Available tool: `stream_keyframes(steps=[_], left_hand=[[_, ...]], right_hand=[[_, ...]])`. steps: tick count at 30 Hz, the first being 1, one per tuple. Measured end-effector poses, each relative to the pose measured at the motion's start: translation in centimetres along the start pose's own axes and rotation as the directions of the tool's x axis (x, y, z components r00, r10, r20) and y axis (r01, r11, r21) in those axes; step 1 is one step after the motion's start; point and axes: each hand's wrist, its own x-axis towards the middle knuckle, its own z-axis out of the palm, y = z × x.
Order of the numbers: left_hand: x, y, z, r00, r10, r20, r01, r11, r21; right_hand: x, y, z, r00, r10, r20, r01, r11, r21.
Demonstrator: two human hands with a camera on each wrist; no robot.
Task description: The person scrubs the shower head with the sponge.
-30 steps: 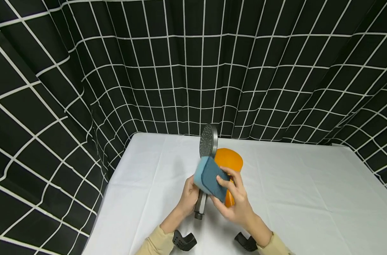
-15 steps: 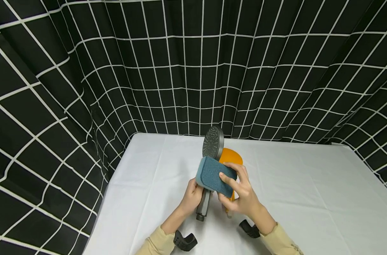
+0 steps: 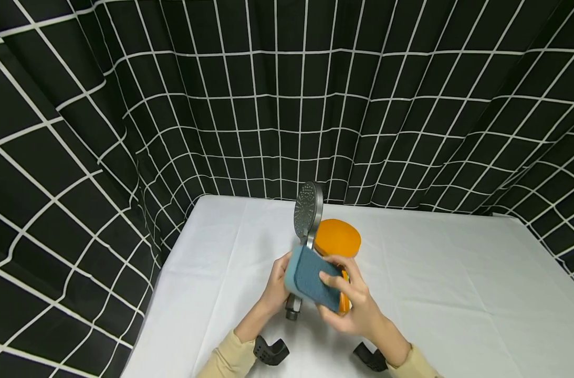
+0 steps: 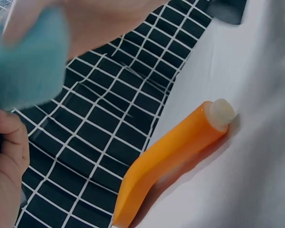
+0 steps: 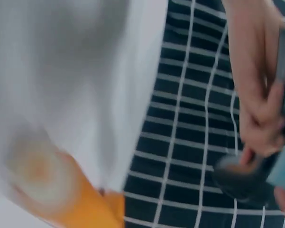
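In the head view my left hand grips the handle of a grey shower head, held upright with its nozzle face turned left. My right hand holds a blue sponge between thumb and spread fingers, against the shower head's handle. The sponge covers the middle of that handle. Behind them an orange shower head lies on the table, its round part away from me. Its bent orange handle and whitish end show in the left wrist view. The right wrist view is blurred.
A white cloth covers the table. Black curtains with a white grid stand behind and at both sides. Black curved wrist mounts sit at both wrists.
The sponge went slightly right, then back left and lower along the handle. The grey shower head tipped right and swung back left. Both hands kept their holds; the orange shower head stayed put.
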Motion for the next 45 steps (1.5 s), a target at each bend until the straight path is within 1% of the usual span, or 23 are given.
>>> stream_keyframes(steps=[2,3,5,6,8,9,11,13,15,17,19,22,24,26,28,32,36,38,40,41,43,44,45], left_hand=[[0.1,0.6,0.0,1.000,0.024,0.019,-0.024,0.999,-0.031],[0.2,0.6,0.0,1.000,0.022,0.019,-0.021,0.999,-0.034],[0.2,0.3,-0.1,1.000,0.017,0.008,-0.017,1.000,-0.026],[0.2,-0.1,-0.1,1.000,0.018,-0.002,-0.018,1.000,-0.021],[0.1,-0.9,-0.1,1.000,-0.019,-0.022,0.018,1.000,-0.022],[0.0,-1.3,-0.1,0.999,-0.038,-0.029,0.037,0.999,-0.024],[0.0,-1.4,0.2,0.999,-0.045,-0.017,0.044,0.998,-0.055],[0.0,-1.4,0.3,0.998,-0.060,-0.009,0.060,0.996,-0.072],[0.0,-1.1,0.3,0.999,-0.045,-0.002,0.044,0.995,-0.085],[0.1,-0.6,0.2,1.000,-0.031,-0.004,0.030,0.994,-0.107],[0.2,0.1,0.2,1.000,-0.020,0.015,0.022,0.991,-0.132],[0.3,0.7,0.2,0.999,-0.041,0.035,0.046,0.985,-0.166],[0.3,0.6,0.1,0.997,-0.064,0.051,0.072,0.984,-0.163],[0.2,0.1,0.0,0.994,-0.089,0.058,0.096,0.985,-0.143],[0.0,-0.4,-0.1,0.992,-0.100,0.071,0.107,0.989,-0.105],[-0.1,-1.0,0.0,0.989,-0.092,0.113,0.097,0.995,-0.038],[-0.1,-1.1,0.0,0.988,-0.076,0.134,0.078,0.997,-0.004],[-0.1,-1.0,0.0,0.989,-0.058,0.134,0.058,0.998,0.008],[-0.2,-0.6,-0.1,0.994,-0.018,0.107,0.016,1.000,0.016],[-0.2,-0.3,-0.2,0.996,0.012,0.093,-0.013,1.000,0.014],[-0.1,0.5,-0.1,0.997,0.033,0.073,-0.029,0.998,-0.056],[0.0,0.9,-0.1,0.997,0.053,0.064,-0.048,0.996,-0.076],[0.0,1.4,0.0,0.996,0.063,0.055,-0.058,0.994,-0.092]], right_hand=[[-0.4,-0.5,0.2,0.998,-0.058,0.031,0.057,0.998,0.040],[-0.6,-0.6,0.2,0.996,-0.082,0.038,0.080,0.996,0.046],[-0.7,-0.4,0.3,0.996,-0.092,0.023,0.091,0.996,0.020],[-0.6,-0.2,0.4,0.997,-0.074,0.003,0.074,0.997,-0.014],[-0.1,0.1,0.3,0.998,-0.008,-0.063,0.002,0.996,-0.084],[0.3,0.2,0.3,0.994,0.031,-0.101,-0.043,0.992,-0.118],[0.8,0.1,0.3,0.982,0.109,-0.155,-0.135,0.978,-0.162],[0.9,-0.1,0.4,0.971,0.164,-0.171,-0.193,0.966,-0.171],[0.6,-0.3,0.4,0.972,0.184,-0.147,-0.205,0.967,-0.149],[0.2,-0.4,0.4,0.985,0.147,-0.091,-0.155,0.983,-0.097],[-0.2,-0.5,0.2,0.998,0.052,-0.026,-0.053,0.998,-0.022],[-0.6,-0.5,0.2,0.995,-0.098,0.024,0.096,0.993,0.062],[-0.6,-0.5,0.3,0.994,-0.109,0.012,0.108,0.992,0.061],[-0.3,-0.5,0.4,0.998,-0.057,-0.042,0.058,0.998,0.020],[0.5,-0.6,0.5,0.994,0.024,-0.109,-0.027,0.999,-0.028],[2.3,-0.6,0.5,0.966,0.149,-0.213,-0.171,0.981,-0.088],[3.4,-0.5,0.4,0.935,0.256,-0.245,-0.289,0.951,-0.108],[3.4,-0.7,0.5,0.934,0.273,-0.229,-0.303,0.947,-0.107],[2.9,-0.8,0.6,0.955,0.236,-0.181,-0.257,0.962,-0.097],[2.5,-0.9,0.8,0.970,0.194,-0.144,-0.208,0.974,-0.089],[1.4,-1.2,1.0,0.996,0.076,-0.055,-0.080,0.995,-0.063],[0.9,-1.4,1.2,1.000,0.008,-0.007,-0.008,0.999,-0.045],[0.4,-1.7,1.3,0.998,-0.057,0.041,0.058,0.998,-0.026]])
